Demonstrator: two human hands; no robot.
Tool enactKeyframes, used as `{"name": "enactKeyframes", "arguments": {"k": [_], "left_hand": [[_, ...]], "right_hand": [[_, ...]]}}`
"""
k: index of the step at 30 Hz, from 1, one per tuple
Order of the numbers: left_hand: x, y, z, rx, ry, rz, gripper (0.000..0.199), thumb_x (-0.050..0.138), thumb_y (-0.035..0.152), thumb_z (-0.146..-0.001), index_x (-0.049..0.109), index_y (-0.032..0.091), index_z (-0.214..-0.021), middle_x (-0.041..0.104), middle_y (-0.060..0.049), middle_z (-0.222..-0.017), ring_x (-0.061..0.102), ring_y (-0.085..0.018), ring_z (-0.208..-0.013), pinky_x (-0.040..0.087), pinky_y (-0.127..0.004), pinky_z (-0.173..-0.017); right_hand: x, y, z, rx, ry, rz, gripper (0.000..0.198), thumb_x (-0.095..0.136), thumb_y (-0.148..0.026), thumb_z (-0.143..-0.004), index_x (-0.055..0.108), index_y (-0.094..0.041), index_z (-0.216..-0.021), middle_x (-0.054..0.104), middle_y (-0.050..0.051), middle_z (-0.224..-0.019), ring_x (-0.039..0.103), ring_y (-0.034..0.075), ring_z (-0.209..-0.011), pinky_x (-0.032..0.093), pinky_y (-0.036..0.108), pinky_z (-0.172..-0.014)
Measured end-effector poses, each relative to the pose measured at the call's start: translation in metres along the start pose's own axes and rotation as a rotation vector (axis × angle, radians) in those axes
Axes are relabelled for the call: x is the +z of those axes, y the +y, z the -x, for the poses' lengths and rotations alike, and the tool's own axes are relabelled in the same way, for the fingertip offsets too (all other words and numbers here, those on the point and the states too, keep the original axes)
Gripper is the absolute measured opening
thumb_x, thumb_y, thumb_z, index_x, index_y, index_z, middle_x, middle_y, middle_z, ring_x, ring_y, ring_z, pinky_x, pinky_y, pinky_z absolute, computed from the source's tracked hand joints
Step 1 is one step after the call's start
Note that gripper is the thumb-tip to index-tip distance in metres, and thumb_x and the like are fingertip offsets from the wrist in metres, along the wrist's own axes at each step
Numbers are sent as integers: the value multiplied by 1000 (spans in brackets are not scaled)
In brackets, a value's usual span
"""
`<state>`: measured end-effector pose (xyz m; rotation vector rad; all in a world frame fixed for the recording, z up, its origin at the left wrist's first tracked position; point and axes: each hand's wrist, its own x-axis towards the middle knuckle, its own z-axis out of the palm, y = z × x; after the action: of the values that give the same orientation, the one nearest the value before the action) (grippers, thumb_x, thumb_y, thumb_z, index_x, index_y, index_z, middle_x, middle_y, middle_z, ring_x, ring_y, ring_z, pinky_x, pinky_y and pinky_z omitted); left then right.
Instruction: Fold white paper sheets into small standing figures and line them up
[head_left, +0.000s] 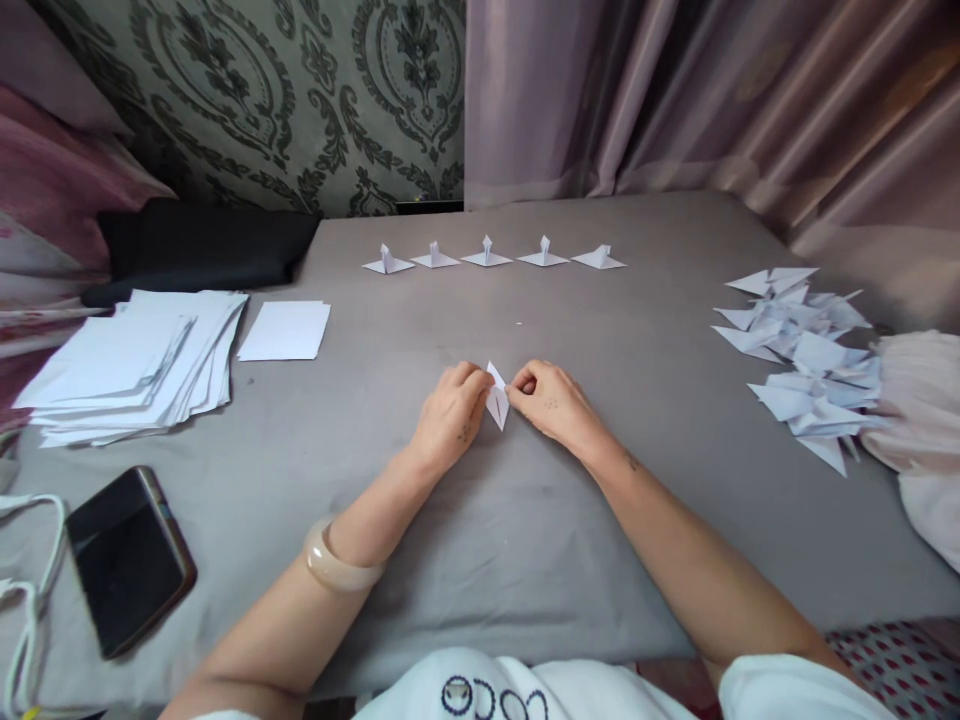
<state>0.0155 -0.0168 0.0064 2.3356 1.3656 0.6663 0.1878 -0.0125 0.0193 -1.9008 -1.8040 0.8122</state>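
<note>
A small white folded paper (pixel 498 402), diamond-shaped with a slit down its lower half, lies on the grey cloth between my hands. My left hand (pixel 455 402) has its fingers closed on the paper's upper left edge. On the opposite side, my right hand (pixel 549 398) pinches the right corner between thumb and fingertip. Beyond them, a row of several folded paper cranes (pixel 487 254) stands along the back. The fingertips partly cover the paper's sides.
A heap of paper cranes (pixel 806 350) lies at the right. Left are a stack of paper sheets (pixel 142 365), square papers (pixel 285 331), a black folded cloth (pixel 202 245), a phone (pixel 131 560) and a white cable (pixel 34 590). Curtains (pixel 555 100) hang behind the grey-covered table (pixel 637 290).
</note>
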Motion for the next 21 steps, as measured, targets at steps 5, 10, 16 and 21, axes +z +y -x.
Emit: {"name": "enactKeyframes", "arguments": {"k": [5,10,16,21], "left_hand": [[-4,2,2,182,-125,-190,35,38,3,-90,63,16,-111,62,-9,-109,53,-21,-94,48,-30,-81],[-9,2,5,257,-178,-299,34,40,10,-93,61,14,-119,62,-12,-113,53,-23,-95,49,-34,-82],[-12,2,11,189,-161,-244,36,38,5,-90,64,16,-112,64,-10,-115,55,-22,-100,50,-33,-84],[-15,1,16,101,-129,-189,36,39,2,-86,68,16,-102,65,-10,-111,58,-23,-101,52,-33,-80]], "right_hand": [[0,17,0,-68,28,-178,14,57,-25,-79,66,-20,-89,64,0,-80,54,11,-62,44,25,-65],[-3,14,15,-319,30,-26,30,46,-17,-88,70,-25,-104,62,3,-97,57,11,-75,44,25,-73],[-11,-2,31,-345,-50,401,40,40,-16,-93,65,-32,-118,58,5,-104,57,16,-85,36,27,-62],[-11,-6,37,-378,-65,522,44,37,-13,-93,59,-29,-128,58,9,-109,56,21,-93,37,29,-64]]}}
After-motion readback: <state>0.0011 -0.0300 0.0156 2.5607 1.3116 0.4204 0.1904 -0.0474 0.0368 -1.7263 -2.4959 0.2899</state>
